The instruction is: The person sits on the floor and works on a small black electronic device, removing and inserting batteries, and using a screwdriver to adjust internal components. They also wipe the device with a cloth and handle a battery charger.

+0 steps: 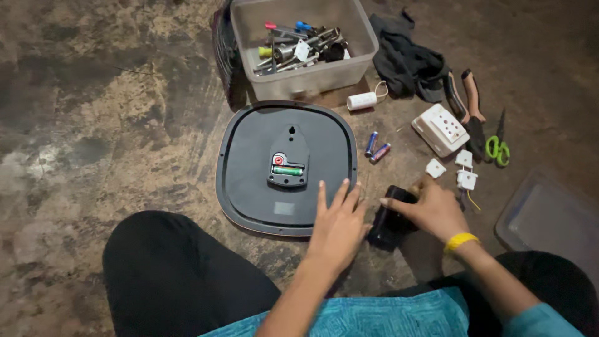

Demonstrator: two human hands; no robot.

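A black wall clock lies face down on the floor, its movement holding a green battery. My left hand rests flat on the clock's lower right rim, fingers spread and holding nothing. My right hand, with a yellow band at the wrist, grips a small black boxy object on the floor just right of the clock. Two loose batteries lie beyond that hand.
A clear plastic box of screwdrivers and tools stands behind the clock. A white cylinder, dark cloth, white socket box, small white plugs, pliers, green-handled scissors and a clear lid lie at right. My knee is at lower left.
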